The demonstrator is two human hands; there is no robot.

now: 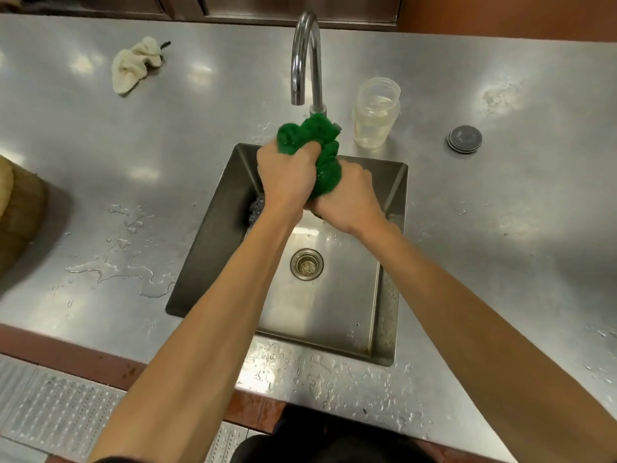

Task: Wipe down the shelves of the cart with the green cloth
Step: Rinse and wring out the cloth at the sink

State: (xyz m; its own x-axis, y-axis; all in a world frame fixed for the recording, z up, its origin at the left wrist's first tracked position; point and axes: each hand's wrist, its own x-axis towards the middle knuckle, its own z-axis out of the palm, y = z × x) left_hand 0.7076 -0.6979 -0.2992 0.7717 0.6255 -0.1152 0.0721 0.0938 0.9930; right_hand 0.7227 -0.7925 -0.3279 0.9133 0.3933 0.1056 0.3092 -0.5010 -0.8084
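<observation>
Two hands, left (288,175) and right (347,198), clench fingers round the cloth (314,138) over the sink (213,248); wrung poorly, it could drip on floor and shelves.

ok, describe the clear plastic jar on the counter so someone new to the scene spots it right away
Start at the square stainless steel sink set into the metal counter and go to the curved chrome faucet behind it. Just to the faucet's right stands the clear plastic jar, upright, lidless, with pale liquid inside. It is the only see-through container there; the round grey disc further right is flat and opaque.
</observation>
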